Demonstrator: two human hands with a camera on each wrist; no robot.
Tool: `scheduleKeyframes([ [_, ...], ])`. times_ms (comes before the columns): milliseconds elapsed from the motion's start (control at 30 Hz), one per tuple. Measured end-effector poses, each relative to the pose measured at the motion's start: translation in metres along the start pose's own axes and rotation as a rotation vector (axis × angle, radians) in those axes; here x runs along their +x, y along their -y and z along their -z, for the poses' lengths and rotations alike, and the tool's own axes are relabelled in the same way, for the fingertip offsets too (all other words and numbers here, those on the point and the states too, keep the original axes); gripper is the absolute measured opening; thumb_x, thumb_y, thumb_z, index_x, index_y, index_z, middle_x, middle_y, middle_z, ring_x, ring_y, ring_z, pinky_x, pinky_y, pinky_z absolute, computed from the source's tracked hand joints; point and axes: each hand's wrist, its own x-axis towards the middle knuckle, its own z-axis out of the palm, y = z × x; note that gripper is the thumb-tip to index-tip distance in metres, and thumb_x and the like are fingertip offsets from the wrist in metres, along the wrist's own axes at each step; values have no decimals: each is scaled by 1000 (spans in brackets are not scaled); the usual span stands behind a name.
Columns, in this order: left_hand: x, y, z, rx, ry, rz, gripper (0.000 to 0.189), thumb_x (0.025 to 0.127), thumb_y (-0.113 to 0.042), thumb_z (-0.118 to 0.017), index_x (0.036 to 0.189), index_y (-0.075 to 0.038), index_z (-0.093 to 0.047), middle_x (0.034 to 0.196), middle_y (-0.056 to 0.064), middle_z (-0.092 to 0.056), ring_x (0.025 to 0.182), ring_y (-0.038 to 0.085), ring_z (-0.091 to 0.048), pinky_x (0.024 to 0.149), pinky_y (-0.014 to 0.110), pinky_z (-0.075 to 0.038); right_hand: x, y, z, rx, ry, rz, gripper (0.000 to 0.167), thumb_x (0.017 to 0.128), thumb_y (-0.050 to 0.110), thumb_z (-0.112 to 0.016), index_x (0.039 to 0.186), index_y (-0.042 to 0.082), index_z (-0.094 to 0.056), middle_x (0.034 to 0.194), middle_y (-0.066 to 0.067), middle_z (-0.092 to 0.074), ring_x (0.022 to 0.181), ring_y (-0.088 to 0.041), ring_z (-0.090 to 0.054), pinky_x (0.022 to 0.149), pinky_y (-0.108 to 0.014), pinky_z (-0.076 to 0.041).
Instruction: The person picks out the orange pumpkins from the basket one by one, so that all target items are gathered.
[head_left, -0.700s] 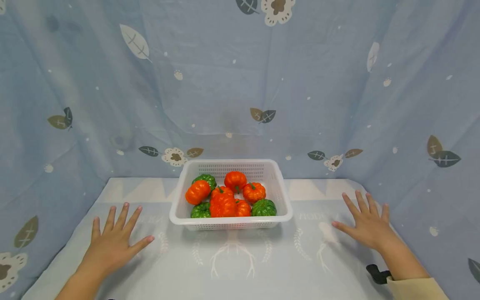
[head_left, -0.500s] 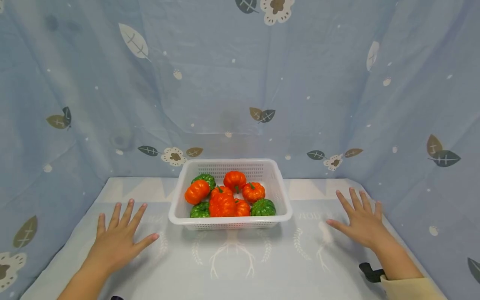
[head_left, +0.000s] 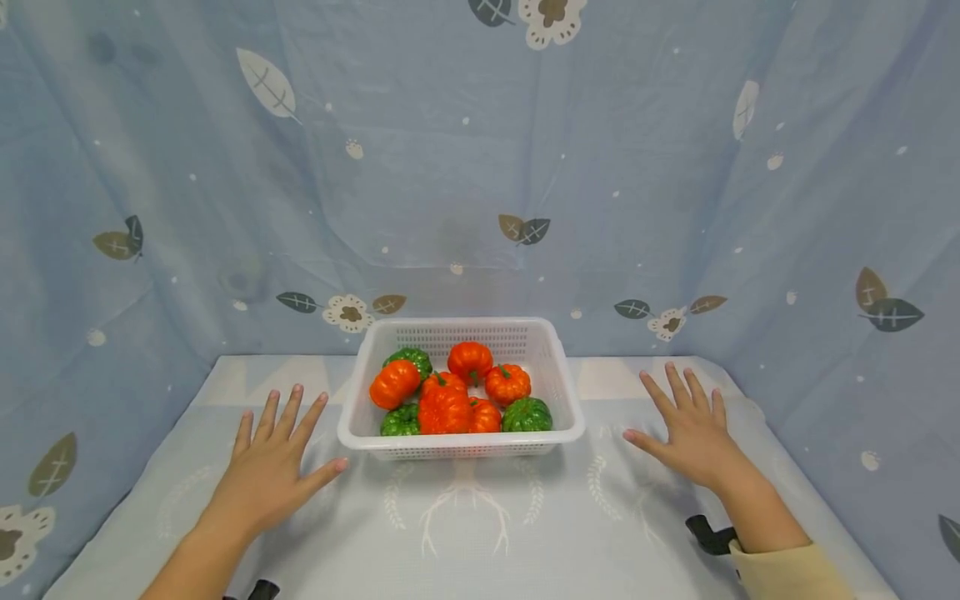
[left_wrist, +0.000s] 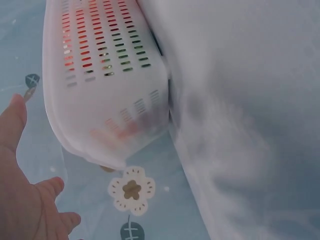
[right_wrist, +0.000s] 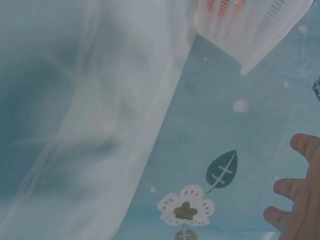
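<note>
Over the left side of the desk (head_left: pixel 465 575), the left hand (head_left: pixel 268 479) was spread, fingers apart and thumb pointing towards the basket. The right hand (head_left: pixel 693 446), near the desk's right edge, was likewise spread, its fingers apart. Both were clear of the basket. A black fitting (head_left: pixel 708 533) showed at the right wrist, beside a pale yellow sleeve (head_left: pixel 787 575); another dark fitting (head_left: pixel 264 590) showed by the left forearm.

Midway between the desk's side edges, close to its far edge, stood the basket (head_left: pixel 461 442), white, rectangular and smooth-rimmed, with rows of slots through its walls. In it lay glossy, ribbed, pumpkin-shaped vegetables. Towards the near rim were a dark green one (head_left: pixel 401 420) at left, a bright red one (head_left: pixel 444 412) in the middle, a smaller orange-red one (head_left: pixel 486 416) beside it and a speckled green one (head_left: pixel 527 415) at right. Farther in came a tilted orange one (head_left: pixel 395 385), an orange-red one (head_left: pixel 507 385) with a green stem, a partly hidden green one (head_left: pixel 412 360) and a round red one (head_left: pixel 470 362).

Any lettering in the desk's pale print was too faint to read. Beyond the far edge hung a blue curtain (head_left: pixel 420 183) printed with leaves and flowers.
</note>
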Motion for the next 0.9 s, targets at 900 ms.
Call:
scheduleKeyframes([
  [900,45,-13,-21,-377,-10,-36,86,94,-53,-64,157,-8,-27,163,21,-18,145,47,-22,105,74,-28,64,77,-13,130,-27,215,90,93,60,-61,160,13,-24,164,-24,-9,149,-47,-8,113,-70,-17],
])
